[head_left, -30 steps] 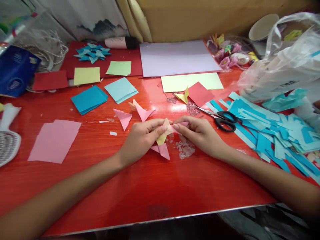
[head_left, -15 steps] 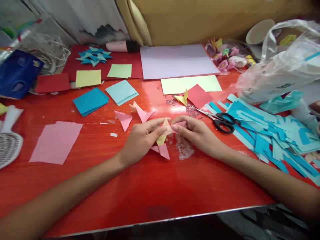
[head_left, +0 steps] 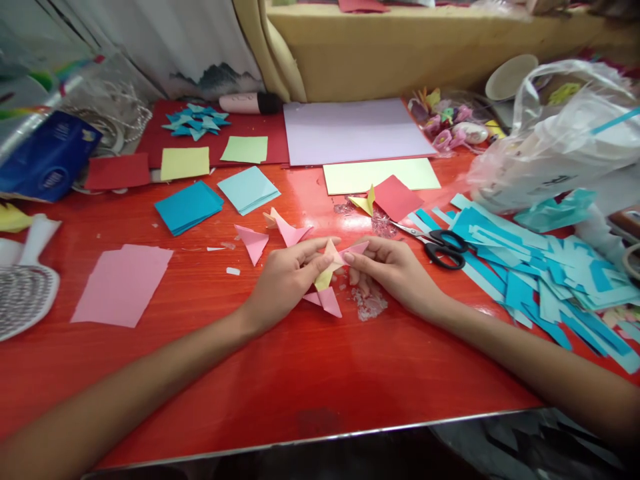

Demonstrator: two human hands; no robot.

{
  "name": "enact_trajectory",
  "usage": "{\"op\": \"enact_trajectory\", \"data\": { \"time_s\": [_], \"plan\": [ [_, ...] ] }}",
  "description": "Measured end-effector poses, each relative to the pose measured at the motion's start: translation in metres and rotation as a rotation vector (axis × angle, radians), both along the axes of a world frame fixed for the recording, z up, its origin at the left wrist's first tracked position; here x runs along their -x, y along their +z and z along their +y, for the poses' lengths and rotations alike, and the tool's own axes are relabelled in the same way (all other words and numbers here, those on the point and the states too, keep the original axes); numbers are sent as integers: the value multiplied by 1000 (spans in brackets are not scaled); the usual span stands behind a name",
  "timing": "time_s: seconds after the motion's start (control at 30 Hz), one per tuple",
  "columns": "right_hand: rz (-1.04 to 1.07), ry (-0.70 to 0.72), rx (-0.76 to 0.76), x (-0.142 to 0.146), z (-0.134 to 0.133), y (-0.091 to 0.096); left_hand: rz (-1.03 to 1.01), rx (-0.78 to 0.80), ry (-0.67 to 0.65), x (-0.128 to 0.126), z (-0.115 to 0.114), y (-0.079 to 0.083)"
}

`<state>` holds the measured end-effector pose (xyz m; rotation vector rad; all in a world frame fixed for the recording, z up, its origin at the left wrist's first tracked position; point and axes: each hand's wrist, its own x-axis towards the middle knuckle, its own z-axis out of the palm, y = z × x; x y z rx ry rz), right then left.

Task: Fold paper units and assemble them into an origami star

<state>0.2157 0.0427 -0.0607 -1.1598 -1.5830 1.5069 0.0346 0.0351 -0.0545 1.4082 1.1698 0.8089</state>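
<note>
My left hand [head_left: 285,280] and my right hand [head_left: 395,270] meet at the middle of the red table [head_left: 300,380]. Both pinch one folded paper piece [head_left: 331,265] made of pink and yellow parts; a pink point of it rests on the table below my left fingers. Two more folded pink pieces [head_left: 253,241] lie just left of my hands. Black-handled scissors [head_left: 440,245] lie right beside my right hand.
Pink sheets [head_left: 123,285], blue squares [head_left: 189,207], yellow and green squares and a large lilac sheet [head_left: 353,130] are spread over the table. Blue paper strips [head_left: 545,273] and a plastic bag [head_left: 560,140] fill the right side. A white brush [head_left: 23,287] lies at the left edge.
My hands hold the same grip on the folded piece with only slight finger shifts. The camera has tilted up a little, so everything sits lower in view.
</note>
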Motion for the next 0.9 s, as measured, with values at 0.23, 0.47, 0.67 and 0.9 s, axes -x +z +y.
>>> {"op": "enact_trajectory", "data": {
  "time_s": [0.23, 0.47, 0.67, 0.9],
  "plan": [
    [19, 51, -5, 0, 2, -1, -10, -9, -53, 0, 1, -2],
    [-77, -222, -450, -16, 33, -11, -207, 3, 29, -2, 1, -4],
    [-684, -264, -944, -35, 63, -22, -244, -39, 93, -1, 4, -9],
    [-808, 96, -963, -26, 55, -19, -205, -43, 104, -1, 4, -7]
  ]
}}
